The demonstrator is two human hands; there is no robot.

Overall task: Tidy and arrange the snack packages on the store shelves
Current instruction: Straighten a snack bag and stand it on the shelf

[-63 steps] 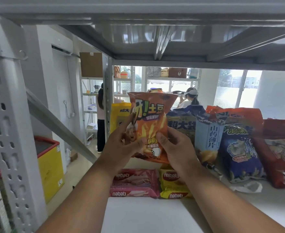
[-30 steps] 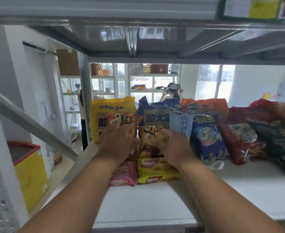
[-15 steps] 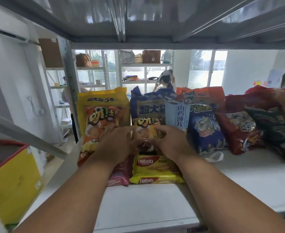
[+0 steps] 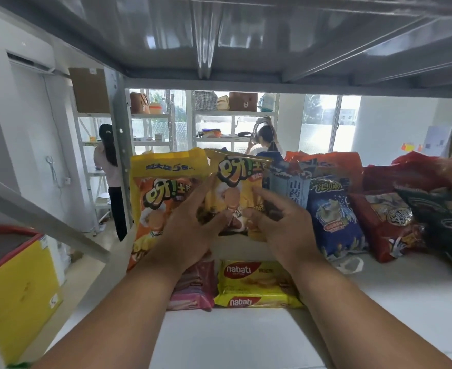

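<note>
My left hand (image 4: 187, 230) and my right hand (image 4: 283, 225) both grip a yellow chip bag (image 4: 237, 190), held upright above the white shelf (image 4: 246, 339). To its left an orange chip bag (image 4: 158, 206) stands against a tall yellow multipack (image 4: 166, 166). Below my hands lie a yellow Nabati wafer pack (image 4: 254, 283) and a pink Nabati pack (image 4: 195, 288), flat on the shelf. Right of the held bag stand a pale blue bag (image 4: 293, 187), a dark blue bag (image 4: 334, 217) and red bags (image 4: 384, 222).
The shelf above (image 4: 246, 35) hangs low overhead. A grey upright post (image 4: 122, 155) and a diagonal brace (image 4: 41, 219) bound the left side. A yellow and red chest (image 4: 14, 283) stands on the floor at left. Two people (image 4: 110, 177) work at far shelves.
The orange bag I held earlier now stands at the left against the yellow multipack. My hands have since lifted the yellow chip bag up off the row.
</note>
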